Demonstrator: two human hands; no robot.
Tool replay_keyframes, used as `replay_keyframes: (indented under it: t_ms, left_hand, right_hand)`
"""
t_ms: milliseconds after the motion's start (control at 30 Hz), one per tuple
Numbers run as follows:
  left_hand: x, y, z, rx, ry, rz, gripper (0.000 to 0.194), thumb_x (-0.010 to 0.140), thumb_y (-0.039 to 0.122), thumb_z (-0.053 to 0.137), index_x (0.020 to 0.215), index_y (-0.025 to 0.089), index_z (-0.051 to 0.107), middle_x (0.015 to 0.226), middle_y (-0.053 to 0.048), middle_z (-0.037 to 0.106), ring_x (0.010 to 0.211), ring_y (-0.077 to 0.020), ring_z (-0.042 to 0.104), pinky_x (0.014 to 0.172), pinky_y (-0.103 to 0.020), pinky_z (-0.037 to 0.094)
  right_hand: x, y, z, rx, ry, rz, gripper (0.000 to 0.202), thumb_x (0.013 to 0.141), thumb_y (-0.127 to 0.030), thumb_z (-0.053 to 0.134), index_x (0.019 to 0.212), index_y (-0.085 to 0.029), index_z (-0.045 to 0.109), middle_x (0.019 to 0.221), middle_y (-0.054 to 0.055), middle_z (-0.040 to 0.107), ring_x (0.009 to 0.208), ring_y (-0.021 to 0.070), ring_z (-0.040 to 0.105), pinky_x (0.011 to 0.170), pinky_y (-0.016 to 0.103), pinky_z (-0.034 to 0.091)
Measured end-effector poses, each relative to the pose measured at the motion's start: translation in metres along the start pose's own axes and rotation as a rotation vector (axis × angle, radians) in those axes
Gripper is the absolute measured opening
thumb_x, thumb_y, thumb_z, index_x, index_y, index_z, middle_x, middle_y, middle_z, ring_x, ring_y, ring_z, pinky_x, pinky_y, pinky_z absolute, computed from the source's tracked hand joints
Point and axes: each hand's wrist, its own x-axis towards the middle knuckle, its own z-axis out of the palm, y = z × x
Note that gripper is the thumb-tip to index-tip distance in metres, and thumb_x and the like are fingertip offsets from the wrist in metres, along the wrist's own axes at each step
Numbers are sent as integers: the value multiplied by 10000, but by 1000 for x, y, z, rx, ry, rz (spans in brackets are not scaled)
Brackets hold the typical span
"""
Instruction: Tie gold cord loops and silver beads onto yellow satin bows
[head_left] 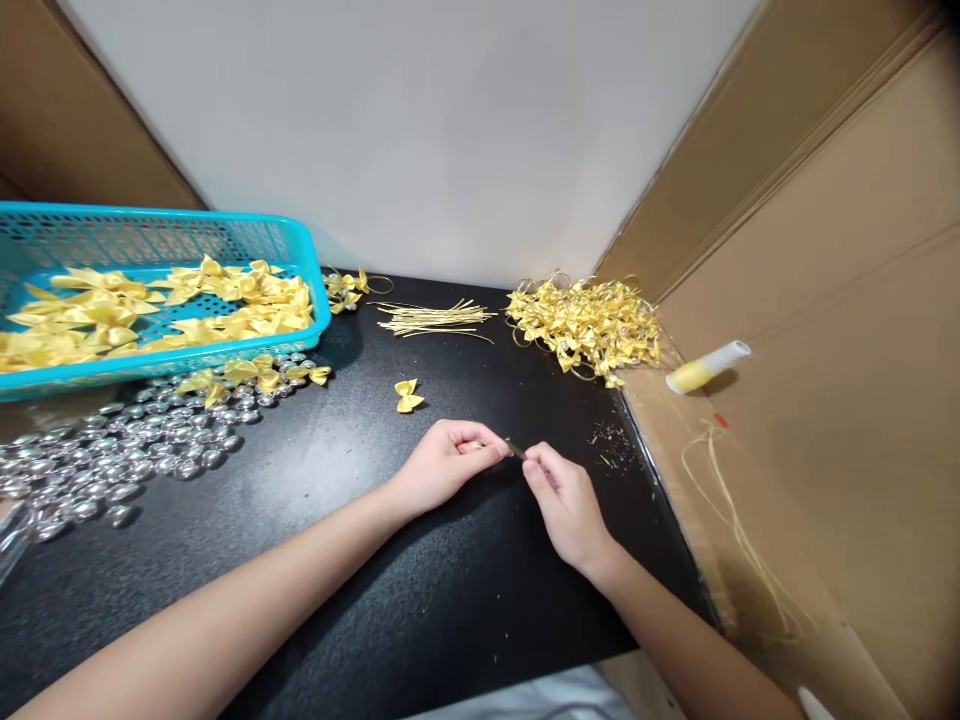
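Observation:
My left hand (454, 460) is closed in a pinch over the black table (360, 600); what sits in its fingers is mostly hidden. Facing it, my right hand (566, 500) grips a small, thin dark piece, perhaps a blade (517, 450), whose tip reaches the left fingertips. Its exact kind is too small to tell. Just beyond my left hand lies a single yellow ribbon flower (408, 396). Farther back is a bundle of yellow wire strips (435, 319).
A turquoise basket (321, 290) of yellow flowers stands at the left, beside many silver beads (150, 440). Finished-looking flowers with wire loops (589, 325) are heaped at the back right. A yellow-and-white tube (705, 368) and loose strings (731, 520) lie by the cardboard wall (847, 350).

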Motion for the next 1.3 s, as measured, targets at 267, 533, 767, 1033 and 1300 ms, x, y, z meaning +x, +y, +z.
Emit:
replay_keyframes:
  t_ms: [267, 533, 767, 1033, 1300]
  left_hand:
    - [1, -3, -2, 42, 17, -24, 341, 680, 461, 704, 693, 121, 677, 470, 61, 430, 456, -55, 258, 455, -204, 156]
    - [2, -5, -3, 71, 40, -27, 337, 704, 460, 697, 718, 124, 698, 489, 36, 501, 449, -61, 309, 446, -196, 176]
    - [1, 0, -2, 49, 81, -24, 299, 663, 433, 729, 688, 136, 711, 520, 27, 560, 453, -65, 342, 444, -196, 207]
    - [5, 13, -12, -111, 142, 42, 243, 645, 372, 730, 708, 138, 710, 430, 87, 360, 426, -52, 230, 428, -198, 151]
    - [-10, 55, -17, -227, 143, 196, 222, 658, 336, 748, 719, 131, 687, 445, 108, 265, 425, -39, 191, 421, -189, 157]
  right_hand:
    - [6, 26, -32, 1, 287, 77, 331, 963, -463, 375, 938, -205, 581, 721, 3, 610, 622, 154, 555, 587, 261, 411]
    - [-2, 119, -125, -596, 637, 52, 461, 879, -544, 458, 912, -135, 669, 911, 152, 620, 864, 278, 561, 832, 449, 458]
    - [-15, 144, -123, -666, 653, 110, 485, 873, -497, 448, 932, -112, 737, 930, 167, 601, 901, 296, 502, 893, 484, 394]
    - [-12, 131, -120, -709, 645, 145, 474, 859, -369, 451, 1084, -36, 703, 1039, 224, 582, 1026, 347, 482, 953, 537, 374]
    - [-23, -1, -5, -420, -155, -383, 592, 933, -443, 486, 1471, -215, 391, 1547, 113, 379, 1456, 285, 264, 1164, 521, 255]
